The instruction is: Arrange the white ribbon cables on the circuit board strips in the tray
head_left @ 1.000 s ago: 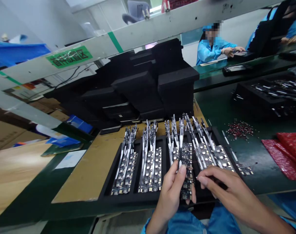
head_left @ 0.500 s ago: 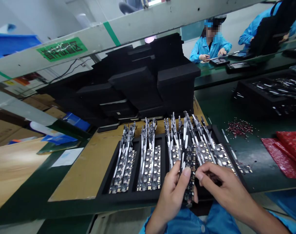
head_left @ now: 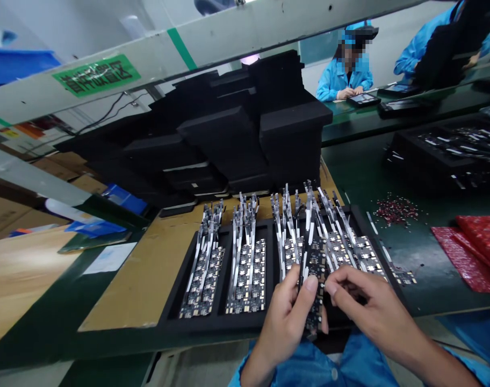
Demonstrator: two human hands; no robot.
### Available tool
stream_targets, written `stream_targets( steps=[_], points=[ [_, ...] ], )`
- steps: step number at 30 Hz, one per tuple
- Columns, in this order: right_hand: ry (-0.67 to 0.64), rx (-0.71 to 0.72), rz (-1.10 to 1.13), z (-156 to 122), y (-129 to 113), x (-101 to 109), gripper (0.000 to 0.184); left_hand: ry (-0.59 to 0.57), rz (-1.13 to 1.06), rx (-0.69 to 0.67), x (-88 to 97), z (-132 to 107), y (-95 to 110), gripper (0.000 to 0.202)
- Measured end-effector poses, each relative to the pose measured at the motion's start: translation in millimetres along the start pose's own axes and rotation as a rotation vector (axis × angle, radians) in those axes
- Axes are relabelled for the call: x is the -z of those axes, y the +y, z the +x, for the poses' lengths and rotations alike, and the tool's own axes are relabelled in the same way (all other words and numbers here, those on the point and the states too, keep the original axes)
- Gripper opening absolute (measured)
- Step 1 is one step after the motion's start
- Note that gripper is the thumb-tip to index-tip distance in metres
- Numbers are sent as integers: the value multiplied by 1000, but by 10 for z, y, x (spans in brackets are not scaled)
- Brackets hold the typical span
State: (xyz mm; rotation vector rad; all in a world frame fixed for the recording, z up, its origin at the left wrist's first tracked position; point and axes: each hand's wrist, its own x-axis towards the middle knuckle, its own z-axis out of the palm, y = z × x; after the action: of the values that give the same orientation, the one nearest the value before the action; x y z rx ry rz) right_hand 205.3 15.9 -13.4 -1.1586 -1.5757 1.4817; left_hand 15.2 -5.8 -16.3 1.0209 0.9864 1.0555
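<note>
My left hand (head_left: 288,317) grips a dark circuit board panel (head_left: 318,258) with thin ribbon strips trailing from its upper end, the thumb pressed on its face. Close to the panel's right edge is my right hand (head_left: 364,301), its thumb and index finger pinched together; whatever lies between the fingertips is too small to make out. Beneath and beyond both hands, a black foam tray (head_left: 271,269) holds several rows of similar boards (head_left: 245,285) with white and grey strips pointing away from me.
Stacked black foam trays (head_left: 224,140) stand behind. To the right are a pile of tiny reddish parts (head_left: 397,209), red bubble wrap (head_left: 466,258), a loose board with a strip (head_left: 404,276) and another loaded tray (head_left: 438,161). Co-workers in blue (head_left: 345,75) sit across the bench.
My hands and the board panel stay nearly in place. The view has shifted slightly. Across the bench, the co-worker's hands have come closer together.
</note>
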Motion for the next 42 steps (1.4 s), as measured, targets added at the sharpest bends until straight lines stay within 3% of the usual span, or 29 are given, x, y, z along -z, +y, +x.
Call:
stream_targets(
  steps=[8,16,28,37,40,42],
  points=[
    [-20,-66,36,13,41,-16,24,11,72,-21,16,-1,-23,17],
    [-34,-54,59,-5,45,-5,22,-6,177,26,26,-8,-26,19],
    [-45,-50,58,0,75,-37,25,43,277,-25,12,-7,-31,17],
    [38,139,-200,-43,121,-41,33,57,326,-32,2,4,-33,16],
    [-12,88,-183,-37,88,-10,33,80,333,-31,3,6,-29,15],
    [-64,19,-140,-25,52,12,30,24,230,52,14,5,-27,14]
  ],
)
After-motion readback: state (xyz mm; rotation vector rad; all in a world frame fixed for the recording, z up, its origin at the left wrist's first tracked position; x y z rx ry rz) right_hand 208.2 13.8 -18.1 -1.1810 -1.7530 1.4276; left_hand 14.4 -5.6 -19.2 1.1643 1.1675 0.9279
